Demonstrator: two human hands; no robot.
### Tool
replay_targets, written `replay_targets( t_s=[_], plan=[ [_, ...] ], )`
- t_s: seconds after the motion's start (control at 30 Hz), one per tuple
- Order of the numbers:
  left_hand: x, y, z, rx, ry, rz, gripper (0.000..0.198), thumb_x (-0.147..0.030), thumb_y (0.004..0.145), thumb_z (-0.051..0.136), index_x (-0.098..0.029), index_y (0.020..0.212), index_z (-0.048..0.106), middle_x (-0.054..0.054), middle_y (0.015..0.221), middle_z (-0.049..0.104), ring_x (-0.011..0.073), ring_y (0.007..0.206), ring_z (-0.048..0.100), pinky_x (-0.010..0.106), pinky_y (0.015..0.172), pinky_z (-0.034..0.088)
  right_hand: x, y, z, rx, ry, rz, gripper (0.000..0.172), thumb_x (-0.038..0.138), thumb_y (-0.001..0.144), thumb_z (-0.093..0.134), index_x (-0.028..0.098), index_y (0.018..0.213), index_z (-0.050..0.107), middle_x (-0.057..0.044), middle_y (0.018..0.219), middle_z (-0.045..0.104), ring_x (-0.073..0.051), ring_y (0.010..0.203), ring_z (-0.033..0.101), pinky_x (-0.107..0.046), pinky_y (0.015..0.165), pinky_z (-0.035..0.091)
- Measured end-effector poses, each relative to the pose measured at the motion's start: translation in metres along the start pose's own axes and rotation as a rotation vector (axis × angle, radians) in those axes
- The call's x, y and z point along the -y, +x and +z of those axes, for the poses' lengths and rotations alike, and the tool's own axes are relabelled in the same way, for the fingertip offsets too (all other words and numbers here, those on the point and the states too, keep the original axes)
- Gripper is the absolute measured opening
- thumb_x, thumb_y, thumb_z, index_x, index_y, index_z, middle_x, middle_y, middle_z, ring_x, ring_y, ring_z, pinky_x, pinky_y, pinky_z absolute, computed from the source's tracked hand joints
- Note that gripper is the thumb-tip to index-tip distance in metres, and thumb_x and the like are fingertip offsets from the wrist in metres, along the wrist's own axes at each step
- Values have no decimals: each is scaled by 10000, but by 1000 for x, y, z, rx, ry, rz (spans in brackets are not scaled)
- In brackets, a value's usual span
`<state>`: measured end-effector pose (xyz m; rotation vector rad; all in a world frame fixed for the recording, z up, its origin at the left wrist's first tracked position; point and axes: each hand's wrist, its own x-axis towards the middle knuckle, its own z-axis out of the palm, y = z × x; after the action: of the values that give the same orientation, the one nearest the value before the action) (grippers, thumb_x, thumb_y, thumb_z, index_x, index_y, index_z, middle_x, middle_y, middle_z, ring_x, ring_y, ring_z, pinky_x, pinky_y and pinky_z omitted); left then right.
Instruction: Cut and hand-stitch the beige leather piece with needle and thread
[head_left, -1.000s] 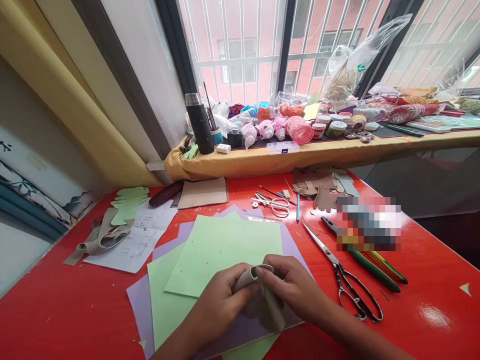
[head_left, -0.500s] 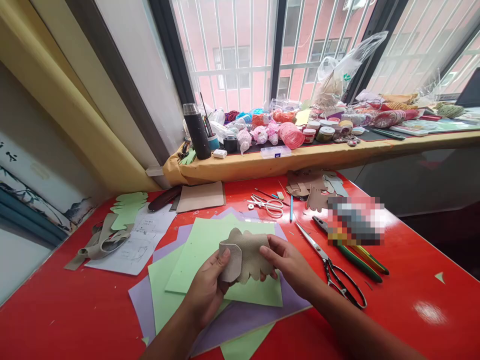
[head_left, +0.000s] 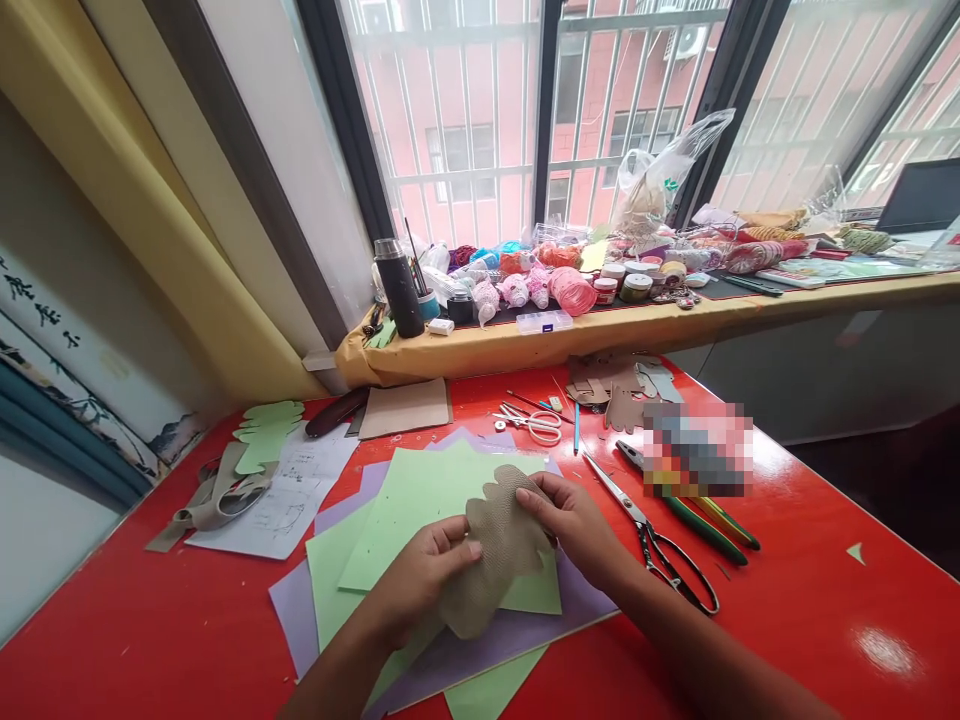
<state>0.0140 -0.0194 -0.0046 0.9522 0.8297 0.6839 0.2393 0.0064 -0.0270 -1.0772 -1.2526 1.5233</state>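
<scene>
A scallop-edged piece of tan leather (head_left: 499,540) is held up between my two hands, tilted, with its lower left end hanging down. My left hand (head_left: 431,565) pinches its left edge, the thumb lying on the near face. At the upper right, my right hand (head_left: 574,520) grips the other edge between thumb and fingers; some fingertips are hidden behind the leather. Beneath lie light green sheets (head_left: 405,490) fanned over purple sheets (head_left: 581,590). To the right of my right hand rest large scissors (head_left: 645,525) and pliers with green and yellow handles (head_left: 701,520).
On the left are a paper with drawings (head_left: 300,500), green cut-outs (head_left: 270,435) and leather scraps (head_left: 217,500). White-handled scissors (head_left: 536,425), a blue pencil (head_left: 577,428) and brown cut pieces (head_left: 607,390) lie at the back. A crowded windowsill (head_left: 480,355) borders the red table (head_left: 810,620).
The leather's left end, folded over before, now hangs unfolded, and the piece has turned to a slant. My left hand has shifted its grip to the edge. The camera view has tilted slightly.
</scene>
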Motion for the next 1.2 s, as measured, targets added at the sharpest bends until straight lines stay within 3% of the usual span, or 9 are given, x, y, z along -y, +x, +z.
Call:
replay_targets(
  t_s=[0.07, 0.13, 0.37, 0.47, 0.6, 0.83, 1.0, 1.1, 1.2],
  plan=[
    [-1, -2, 2, 105, 40, -9, 422, -431, 882, 800, -185, 1223, 770, 101, 1129, 789, 276, 1040, 714, 365, 973, 496, 1, 0, -2, -29, -26, -15, 478, 625, 876, 732, 152, 929, 688, 2, 792, 586, -133, 693, 490, -258, 603, 378],
    [0, -2, 5, 129, 73, 2, 442, -461, 886, 794, -189, 1233, 762, 102, 1163, 778, 279, 1078, 700, 367, 995, 489, 0, 0, -2, -32, -43, -23, 460, 611, 886, 729, 154, 923, 702, -9, 826, 608, -145, 737, 503, -263, 639, 389],
    [13, 7, 4, -42, -5, -34, 478, -546, 854, 803, -155, 1130, 782, 97, 1031, 797, 244, 909, 711, 308, 843, 516, -9, 0, 2, 47, -37, 55, 465, 639, 845, 757, 180, 881, 691, 27, 714, 548, -121, 625, 453, -252, 556, 345],
    [15, 9, 1, -88, -97, -19, 446, -501, 854, 815, -160, 1140, 782, 98, 1052, 798, 249, 968, 711, 303, 876, 514, -9, 1, 0, 34, 21, 81, 487, 669, 856, 730, 186, 866, 665, 59, 637, 477, -97, 530, 415, -244, 494, 312],
    [14, 10, 1, -157, -163, 8, 468, -501, 840, 824, -164, 1161, 772, 103, 1098, 793, 265, 1045, 702, 293, 868, 511, -10, 3, -2, 24, 45, 80, 502, 686, 867, 710, 191, 862, 627, 64, 617, 501, -96, 483, 477, -239, 474, 316],
    [10, 7, -3, -162, -36, 48, 479, -516, 858, 803, -172, 1187, 750, 91, 1085, 792, 251, 1008, 704, 295, 859, 512, -10, 1, 3, 57, 35, 78, 511, 678, 821, 762, 187, 877, 631, 57, 671, 550, -94, 490, 511, -238, 477, 363],
    [4, 8, -15, -259, 79, 114, 466, -544, 845, 798, -187, 1139, 740, 61, 994, 784, 230, 901, 692, 305, 817, 524, -10, -1, 3, 136, -59, 63, 496, 674, 875, 712, 197, 815, 585, 50, 615, 580, -99, 476, 522, -236, 480, 353],
    [-4, 4, -21, -268, 149, 61, 444, -599, 872, 742, -194, 1054, 728, 34, 898, 749, 200, 784, 649, 292, 722, 509, -12, -3, 4, 253, -128, 49, 504, 669, 928, 652, 192, 786, 574, 32, 657, 599, -105, 504, 555, -238, 501, 377],
    [-15, -4, -19, -201, 283, -19, 445, -633, 891, 696, -192, 943, 711, 7, 820, 693, 169, 707, 590, 265, 646, 460, -12, -4, 5, 279, -149, 26, 499, 674, 956, 611, 185, 861, 608, 40, 704, 568, -111, 534, 594, -234, 519, 395]
  ],
)
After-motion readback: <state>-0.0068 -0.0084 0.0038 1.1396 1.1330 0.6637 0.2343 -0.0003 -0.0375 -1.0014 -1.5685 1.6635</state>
